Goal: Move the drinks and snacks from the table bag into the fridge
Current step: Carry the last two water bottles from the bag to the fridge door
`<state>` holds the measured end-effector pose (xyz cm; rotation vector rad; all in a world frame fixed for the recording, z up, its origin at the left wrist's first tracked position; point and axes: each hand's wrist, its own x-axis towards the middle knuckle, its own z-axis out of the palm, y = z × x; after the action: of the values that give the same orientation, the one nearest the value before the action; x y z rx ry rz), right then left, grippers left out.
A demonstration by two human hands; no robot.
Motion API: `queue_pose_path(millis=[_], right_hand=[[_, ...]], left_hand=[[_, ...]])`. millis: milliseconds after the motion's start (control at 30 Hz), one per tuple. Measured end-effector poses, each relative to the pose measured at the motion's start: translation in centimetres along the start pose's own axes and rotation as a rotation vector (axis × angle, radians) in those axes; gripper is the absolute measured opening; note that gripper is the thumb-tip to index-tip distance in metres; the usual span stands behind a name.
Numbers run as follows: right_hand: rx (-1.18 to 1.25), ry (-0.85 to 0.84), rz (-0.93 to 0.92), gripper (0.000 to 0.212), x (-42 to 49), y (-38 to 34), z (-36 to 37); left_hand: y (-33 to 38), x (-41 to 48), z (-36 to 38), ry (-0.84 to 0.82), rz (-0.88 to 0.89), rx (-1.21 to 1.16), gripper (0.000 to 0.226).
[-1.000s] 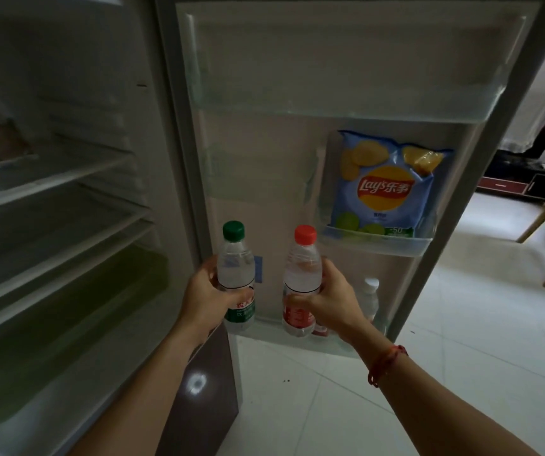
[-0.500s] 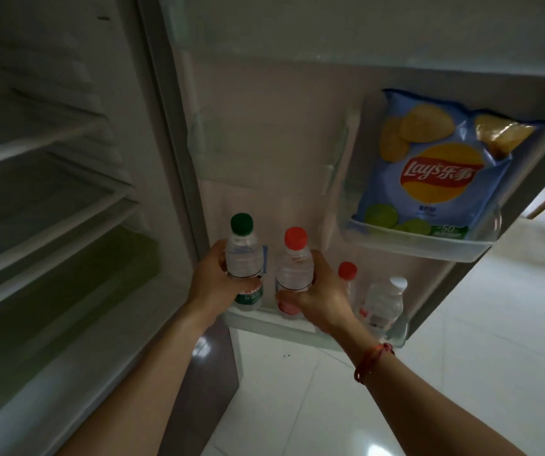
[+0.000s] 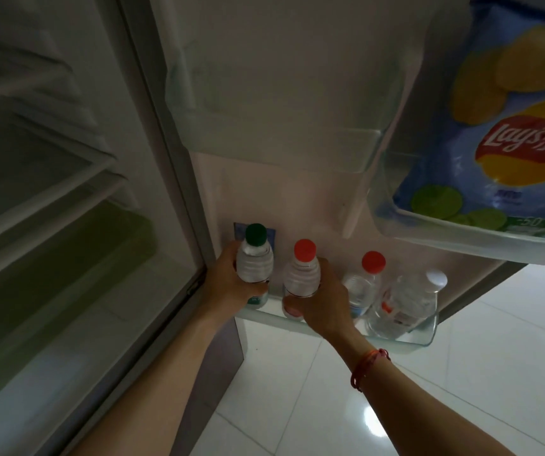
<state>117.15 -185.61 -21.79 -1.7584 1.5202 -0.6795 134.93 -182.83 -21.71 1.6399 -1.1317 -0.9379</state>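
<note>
My left hand [image 3: 228, 282] grips a clear bottle with a green cap [image 3: 254, 261], its base inside the bottom door shelf [image 3: 406, 340] of the open fridge. My right hand [image 3: 322, 304] grips a clear bottle with a red cap [image 3: 302, 274] right beside it, also low in that shelf. To the right, a second red-capped bottle [image 3: 364, 284] and a white-capped bottle [image 3: 409, 297] stand in the same shelf. A blue bag of crisps [image 3: 501, 133] sits in the door shelf above, at the upper right.
The fridge interior [image 3: 50, 199] with glass shelves and a greenish drawer lies to the left. An empty clear door bin [image 3: 281, 139] hangs above the bottles. White floor tiles [image 3: 462, 390] spread below the door.
Both hands have lowered the two bottles into the bottom door shelf. The camera has moved closer and tilted down, so the crisps bag now sits at the upper right edge.
</note>
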Motion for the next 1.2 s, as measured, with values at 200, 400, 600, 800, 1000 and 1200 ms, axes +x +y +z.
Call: queue_pose_path(millis=[200,400,600,800,1000,1200], right_hand=[[0.042,0.036,0.023,0.063,0.4,0.7,1.1],[0.079,0.084,0.0,0.062,0.9,0.7,1.7],[0.117,0.139,-0.013,0.067,0.9,1.0,2.4],[0.14,0.14,0.005,0.061,0.8,0.8,2.4],[0.109,0.135,0.007,0.063,0.6,0.9,2.6],[0.138,0.063,-0.008,0.062,-0.2,0.2,1.7]], left_hand=[[-1.5,1.0,0.6,0.012,-0.01,0.027,0.067],[-2.5,1.8,1.1,0.001,0.014,0.027,0.066],[-3.4,2.3,1.5,-0.005,-0.003,-0.006,0.066],[-3.4,2.3,1.6,-0.006,0.02,0.018,0.066],[-3.0,1.6,1.2,-0.014,0.03,0.051,0.07],[-2.0,-0.2,-0.3,-0.008,0.109,0.137,0.073]])
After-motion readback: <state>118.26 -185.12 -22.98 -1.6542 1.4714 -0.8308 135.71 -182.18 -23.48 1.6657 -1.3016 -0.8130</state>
